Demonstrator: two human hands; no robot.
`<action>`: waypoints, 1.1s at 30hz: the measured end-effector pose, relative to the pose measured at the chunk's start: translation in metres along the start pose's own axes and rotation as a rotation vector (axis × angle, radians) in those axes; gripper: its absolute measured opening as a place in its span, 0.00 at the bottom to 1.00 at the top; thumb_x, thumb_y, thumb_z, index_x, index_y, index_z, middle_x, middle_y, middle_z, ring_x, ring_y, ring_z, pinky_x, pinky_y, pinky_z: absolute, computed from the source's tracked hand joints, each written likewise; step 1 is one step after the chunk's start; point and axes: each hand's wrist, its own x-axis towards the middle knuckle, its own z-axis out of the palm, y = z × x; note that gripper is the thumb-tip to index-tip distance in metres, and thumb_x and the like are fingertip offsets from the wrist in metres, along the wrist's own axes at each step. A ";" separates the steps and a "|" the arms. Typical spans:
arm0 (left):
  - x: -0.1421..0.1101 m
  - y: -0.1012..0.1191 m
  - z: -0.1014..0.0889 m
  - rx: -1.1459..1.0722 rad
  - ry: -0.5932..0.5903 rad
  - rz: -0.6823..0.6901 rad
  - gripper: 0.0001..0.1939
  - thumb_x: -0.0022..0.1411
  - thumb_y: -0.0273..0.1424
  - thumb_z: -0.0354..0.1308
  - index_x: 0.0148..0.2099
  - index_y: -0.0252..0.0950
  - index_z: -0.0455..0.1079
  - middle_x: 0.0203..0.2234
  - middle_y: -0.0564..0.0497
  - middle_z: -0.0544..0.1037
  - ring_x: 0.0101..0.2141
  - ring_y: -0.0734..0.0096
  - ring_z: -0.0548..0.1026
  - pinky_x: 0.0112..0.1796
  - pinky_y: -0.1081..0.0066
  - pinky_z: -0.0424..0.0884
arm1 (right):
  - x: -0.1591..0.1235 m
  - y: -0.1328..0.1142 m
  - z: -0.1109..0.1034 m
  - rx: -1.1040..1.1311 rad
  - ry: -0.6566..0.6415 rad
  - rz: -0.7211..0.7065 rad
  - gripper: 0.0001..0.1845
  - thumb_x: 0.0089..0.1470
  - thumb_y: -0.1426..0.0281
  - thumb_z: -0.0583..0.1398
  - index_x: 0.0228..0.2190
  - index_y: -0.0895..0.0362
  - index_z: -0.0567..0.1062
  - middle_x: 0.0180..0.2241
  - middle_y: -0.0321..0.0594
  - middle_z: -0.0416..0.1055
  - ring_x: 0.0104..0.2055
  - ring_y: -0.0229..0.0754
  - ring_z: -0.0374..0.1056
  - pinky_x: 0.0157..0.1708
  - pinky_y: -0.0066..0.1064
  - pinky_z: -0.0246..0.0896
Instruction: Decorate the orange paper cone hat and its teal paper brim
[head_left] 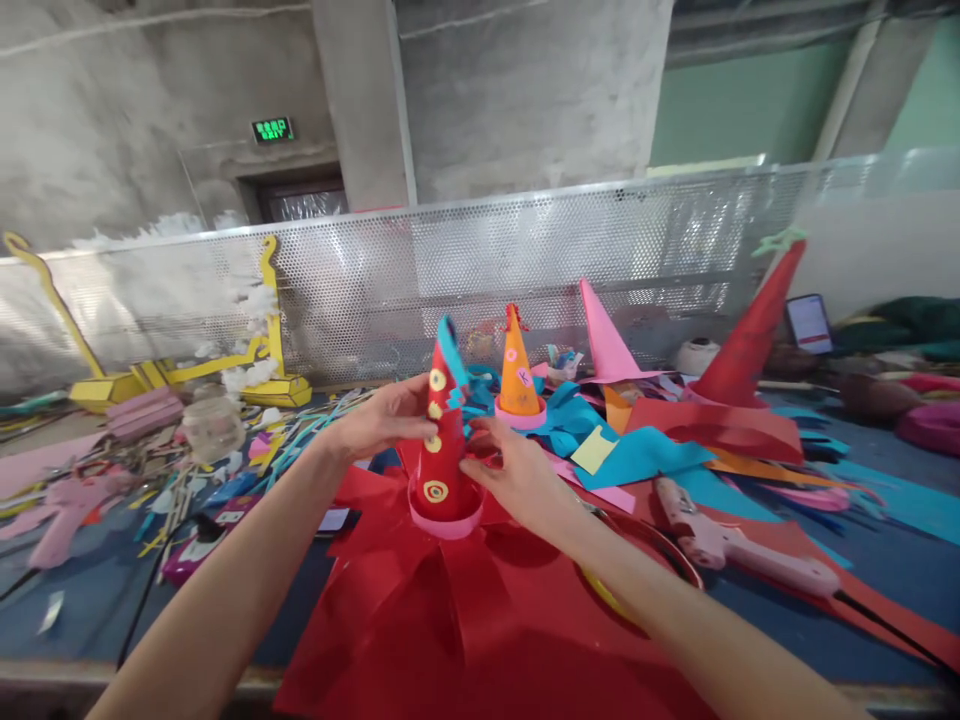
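A red paper cone hat [441, 465] stands in front of me. It carries pale yellow ring stickers, a blue paper strip near its tip and a pink band [448, 527] round its base. On its left side my left hand [394, 415] grips it, with some fingers hidden behind the cone. Lower on the right, my right hand [517, 470] holds it with curved fingers. Under the hat spreads a large red sheet [420, 630] with broad folded flaps. Just behind my right hand is a smaller orange cone hat [516, 370] with a pink base.
A pink glue gun [739, 550] lies at right, another glue gun [75, 510] at left. Behind are a pink cone [604, 335] and a tall red cone [757, 335]. Blue paper [645, 460], scraps, a clear jar [214, 428] and yellow anchor-like shapes [274, 388] crowd the blue table.
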 end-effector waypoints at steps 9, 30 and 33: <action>0.000 0.025 0.000 0.008 0.290 0.029 0.27 0.49 0.29 0.72 0.52 0.36 0.72 0.32 0.52 0.77 0.31 0.71 0.76 0.35 0.70 0.72 | -0.012 -0.006 -0.031 0.052 0.170 -0.061 0.15 0.57 0.66 0.57 0.45 0.58 0.72 0.40 0.46 0.77 0.42 0.47 0.74 0.41 0.40 0.70; 0.044 -0.009 -0.010 -0.081 0.147 0.013 0.24 0.51 0.28 0.71 0.52 0.38 0.74 0.48 0.43 0.78 0.45 0.59 0.78 0.43 0.62 0.74 | -0.025 0.010 -0.051 0.061 0.342 -0.064 0.14 0.53 0.61 0.58 0.37 0.57 0.76 0.36 0.44 0.77 0.37 0.45 0.73 0.37 0.37 0.72; 0.043 -0.019 -0.014 -0.095 0.149 0.008 0.22 0.50 0.29 0.71 0.49 0.36 0.75 0.47 0.44 0.79 0.45 0.61 0.78 0.44 0.64 0.73 | -0.024 0.011 -0.050 0.086 0.326 -0.070 0.13 0.54 0.62 0.59 0.37 0.57 0.76 0.37 0.44 0.77 0.38 0.44 0.73 0.37 0.36 0.72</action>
